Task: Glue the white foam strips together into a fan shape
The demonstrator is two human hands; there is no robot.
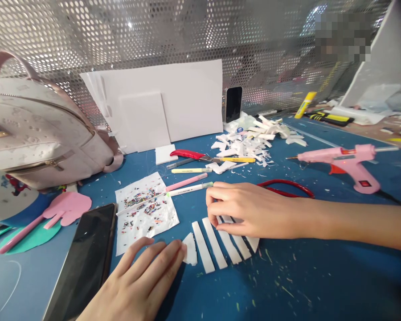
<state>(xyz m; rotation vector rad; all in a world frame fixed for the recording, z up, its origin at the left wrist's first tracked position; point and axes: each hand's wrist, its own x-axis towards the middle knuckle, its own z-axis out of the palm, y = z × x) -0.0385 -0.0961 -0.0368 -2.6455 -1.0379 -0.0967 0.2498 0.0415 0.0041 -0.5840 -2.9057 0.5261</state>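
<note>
Several white foam strips [214, 244] lie side by side on the blue mat [304, 276]. My right hand [243, 208] rests on the far ends of these strips, fingers curled and pressed down on them. My left hand [143, 276] lies flat with fingers stretched out, its fingertips touching a small white foam piece [190, 249] at the left end of the row. A black phone [83, 263] lies just left of my left hand.
A paper sheet with coloured bits [143, 211], pens [187, 183], red-handled scissors [190, 155] and a heap of foam scraps [250, 142] lie behind. A pink glue gun [347, 162] sits right, a pale backpack [36, 129] left, white boards [167, 104] against the perforated wall.
</note>
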